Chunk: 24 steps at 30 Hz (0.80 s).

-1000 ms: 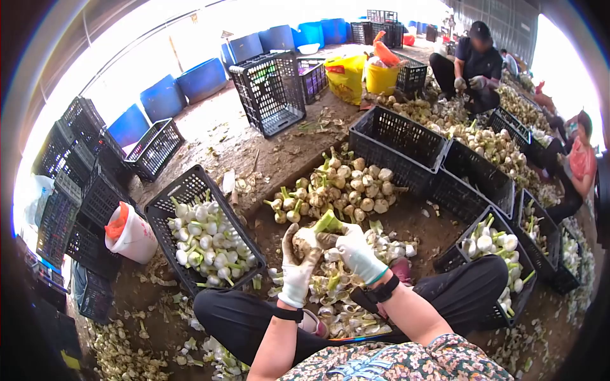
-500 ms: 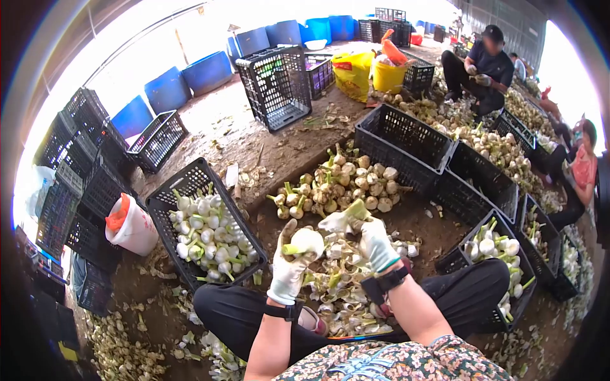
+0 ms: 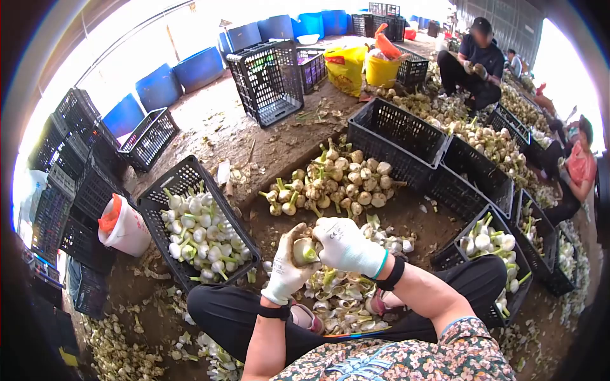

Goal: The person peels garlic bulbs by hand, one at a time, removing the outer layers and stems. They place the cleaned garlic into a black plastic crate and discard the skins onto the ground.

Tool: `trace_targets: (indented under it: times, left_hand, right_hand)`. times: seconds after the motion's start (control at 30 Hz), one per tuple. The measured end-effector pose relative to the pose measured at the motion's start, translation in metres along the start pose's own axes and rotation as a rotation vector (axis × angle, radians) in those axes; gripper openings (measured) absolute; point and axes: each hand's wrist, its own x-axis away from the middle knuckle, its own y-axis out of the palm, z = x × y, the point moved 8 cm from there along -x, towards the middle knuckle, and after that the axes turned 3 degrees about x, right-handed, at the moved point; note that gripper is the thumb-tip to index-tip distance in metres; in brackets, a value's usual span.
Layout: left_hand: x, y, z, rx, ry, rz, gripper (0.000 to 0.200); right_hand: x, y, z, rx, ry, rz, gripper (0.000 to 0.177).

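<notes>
Both my hands wear white gloves and meet over my lap. My left hand [image 3: 284,273] cups a pale garlic bulb [image 3: 304,251] with a short green stem. My right hand [image 3: 346,244] closes over the same bulb from the right. Below my hands lies a heap of peeled skins and cut stems [image 3: 340,301]. A pile of unpeeled bulbs [image 3: 333,181] sits on the ground just beyond. To my left, a black crate [image 3: 157,193] holds several cleaned white bulbs [image 3: 200,235].
Empty black crates [image 3: 394,136] stand behind the pile; more crates with bulbs [image 3: 489,244] at my right. A white bucket [image 3: 127,225] sits at the left, stacked crates and blue drums [image 3: 197,66] beyond. Other people [image 3: 473,60] sit at the far right among more garlic.
My right hand dropped the stripped green piece it held up and came down onto the bulb in my left hand. My hands shifted slightly lower and closer together.
</notes>
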Motion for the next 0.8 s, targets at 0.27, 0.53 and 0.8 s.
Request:
trace_targets:
  times: [0.27,0.53,0.8]
  left_hand:
    - [0.006,-0.007,-0.035,0.751,-0.052,0.457,0.054]
    - [-0.002,-0.009,-0.040,0.860,-0.031,0.445,0.038]
    - [-0.015,0.018,-0.045,0.678,-0.101,0.382,0.051]
  right_hand:
    - [0.004,0.029,0.030,-0.783,0.400,0.084,0.016]
    - [0.027,0.051,0.112,-0.257,0.589,0.283,0.021]
    - [0.028,0.031,0.073,-0.564,0.384,0.216,0.032]
